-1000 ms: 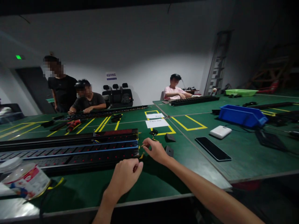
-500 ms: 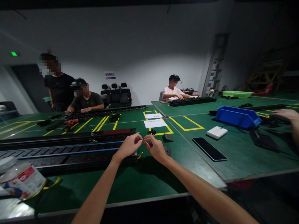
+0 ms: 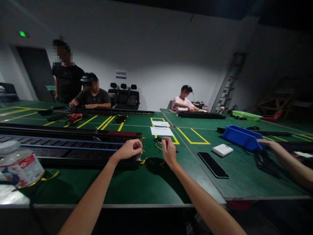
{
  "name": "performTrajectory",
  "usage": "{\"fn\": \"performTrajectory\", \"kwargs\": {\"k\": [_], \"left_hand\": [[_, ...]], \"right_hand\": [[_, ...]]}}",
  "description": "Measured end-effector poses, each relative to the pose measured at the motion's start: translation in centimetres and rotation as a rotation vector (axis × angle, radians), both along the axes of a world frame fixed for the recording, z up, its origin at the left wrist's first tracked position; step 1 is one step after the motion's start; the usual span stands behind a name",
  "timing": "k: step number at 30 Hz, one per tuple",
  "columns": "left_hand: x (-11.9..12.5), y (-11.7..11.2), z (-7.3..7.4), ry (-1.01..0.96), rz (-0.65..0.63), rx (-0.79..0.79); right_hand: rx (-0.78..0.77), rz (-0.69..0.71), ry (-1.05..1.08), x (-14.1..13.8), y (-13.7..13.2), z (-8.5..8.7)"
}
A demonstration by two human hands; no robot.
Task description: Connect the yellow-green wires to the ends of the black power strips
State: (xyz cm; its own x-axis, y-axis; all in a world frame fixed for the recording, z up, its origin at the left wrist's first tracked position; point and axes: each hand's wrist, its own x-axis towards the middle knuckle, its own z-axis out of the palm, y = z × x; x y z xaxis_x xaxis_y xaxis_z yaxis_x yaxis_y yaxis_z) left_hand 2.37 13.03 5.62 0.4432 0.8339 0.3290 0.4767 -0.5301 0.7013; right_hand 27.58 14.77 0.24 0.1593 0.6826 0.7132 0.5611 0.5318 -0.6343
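My left hand (image 3: pixel 128 149) is closed in a pinch at the right end of a long black power strip (image 3: pixel 73 153) with red switches; a thin wire end pokes from its fingers. My right hand (image 3: pixel 168 150) is closed a little to the right, fingers pinched on something small I cannot make out. Yellow wire ends (image 3: pixel 143 160) stick out of the strip's end between the two hands. A small black part (image 3: pixel 156 140) lies just beyond my right hand.
A can with a red and white label (image 3: pixel 21 169) stands at the left. A phone (image 3: pixel 213 164), a white box (image 3: pixel 222 150) and a blue bin (image 3: pixel 241 137) lie to the right, where another person's arm (image 3: pixel 286 160) reaches in. Three people sit or stand at the far tables.
My left hand rose from the table edge to the strip's end and met the right hand, then the two drew slightly apart. Another person's arm came in from the right.
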Motion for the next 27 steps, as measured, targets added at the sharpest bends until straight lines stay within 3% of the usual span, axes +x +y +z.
{"fn": "performTrajectory", "kwargs": {"k": [10, 15, 21, 27], "left_hand": [[1.7, -1.3, -0.7, 0.238, 0.013, 0.164], [1.8, -1.8, -0.6, 0.321, 0.046, 0.168], [1.9, -2.0, -0.6, 0.343, 0.088, 0.180], [2.3, -2.2, -1.0, 0.375, 0.109, 0.302]], "right_hand": [[-0.007, 0.015, -0.065, 0.2, -0.1, -0.1], [-0.026, 0.015, -0.083, 0.3, 0.0, -0.2], [-0.041, 0.011, -0.100, 0.3, -0.1, -0.1], [-0.060, -0.009, -0.123, 0.3, -0.1, -0.1]]}}
